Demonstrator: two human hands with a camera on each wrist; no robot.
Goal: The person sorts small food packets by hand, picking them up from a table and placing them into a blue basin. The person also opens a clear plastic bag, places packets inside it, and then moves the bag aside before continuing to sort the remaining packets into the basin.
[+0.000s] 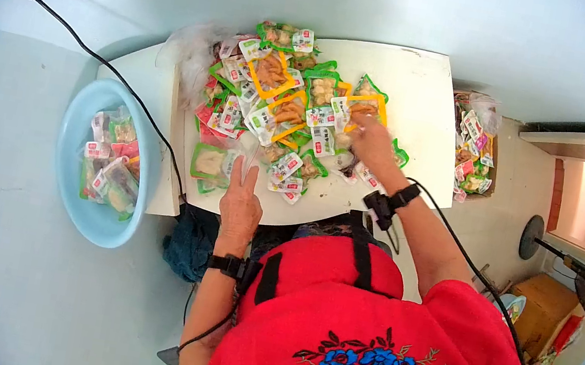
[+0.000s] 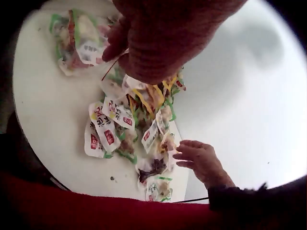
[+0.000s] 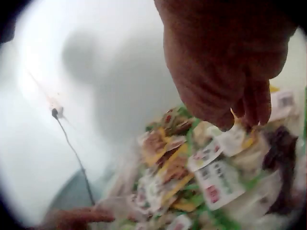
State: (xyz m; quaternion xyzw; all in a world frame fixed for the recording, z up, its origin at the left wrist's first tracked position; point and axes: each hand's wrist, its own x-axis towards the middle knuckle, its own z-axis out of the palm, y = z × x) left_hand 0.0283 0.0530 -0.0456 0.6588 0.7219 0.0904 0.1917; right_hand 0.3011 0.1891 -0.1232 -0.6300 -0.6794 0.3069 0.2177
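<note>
Pinching a clear plastic bag (image 2: 113, 88), the left hand (image 1: 241, 205) is at the near side of a heap of food packets (image 1: 290, 110) on the white counter (image 1: 413, 87). The right hand (image 1: 373, 148), its fingers loosely extended, is over the heap's right part. Beside the counter's left end, a pale blue basin (image 1: 71, 138) contains more packets; a black cable (image 1: 107, 66) passes its rim.
</note>
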